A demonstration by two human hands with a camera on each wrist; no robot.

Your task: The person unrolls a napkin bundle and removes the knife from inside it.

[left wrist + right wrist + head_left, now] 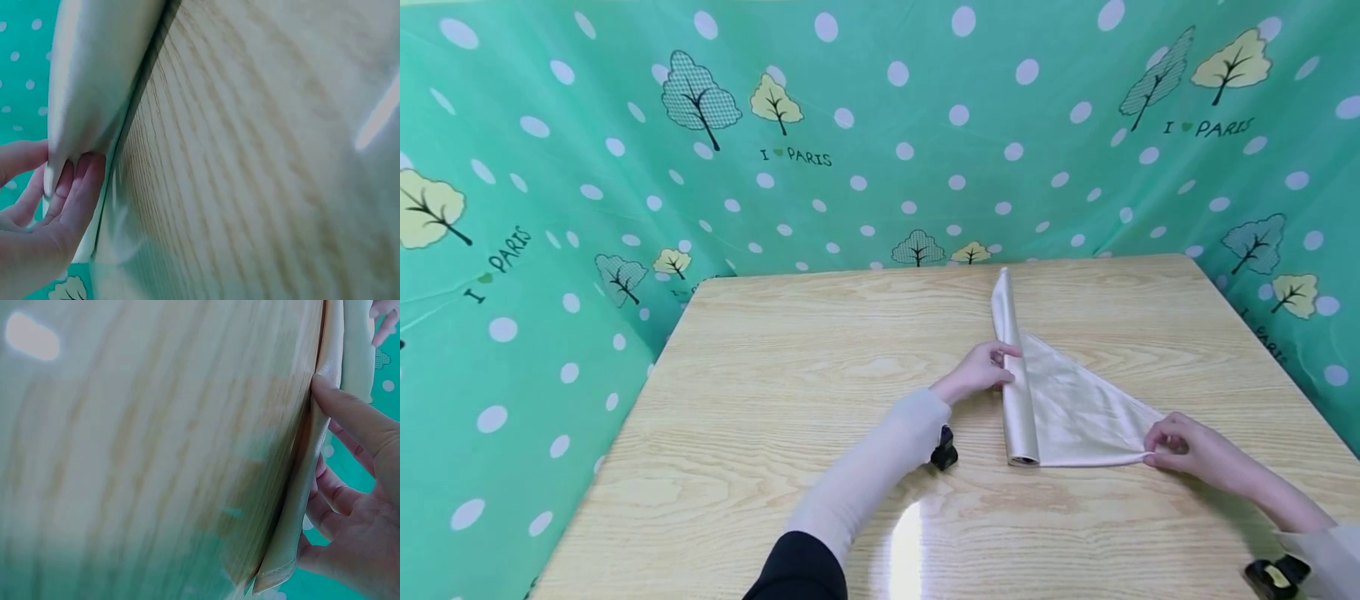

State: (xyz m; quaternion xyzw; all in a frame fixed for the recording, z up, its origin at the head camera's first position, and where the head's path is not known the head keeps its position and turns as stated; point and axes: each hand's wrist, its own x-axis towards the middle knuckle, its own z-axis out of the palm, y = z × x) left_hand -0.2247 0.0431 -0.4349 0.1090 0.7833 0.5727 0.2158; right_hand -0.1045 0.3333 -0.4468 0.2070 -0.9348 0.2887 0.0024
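Note:
A shiny cream satin cloth [1082, 408] lies on the wooden table, its left side rolled into a slim tube. The tube runs from a narrow far tip down to a rounded near end, and the flat part narrows toward the right. My left hand [985, 369] grips the roll [100, 69] around its middle, fingertips pressed into the fabric in the left wrist view. With thumb and fingers, my right hand [1195, 450] pinches the right corner of the flat part. The right wrist view shows the cloth's edge [287, 519] running past that thumb and fingers.
The wooden table [760, 400] extends under both arms, with a bright light reflection near its front. A green dotted curtain [865, 108] with printed trees hangs behind and along both sides. Black wrist devices sit by the left [944, 450] and right [1276, 577] cuffs.

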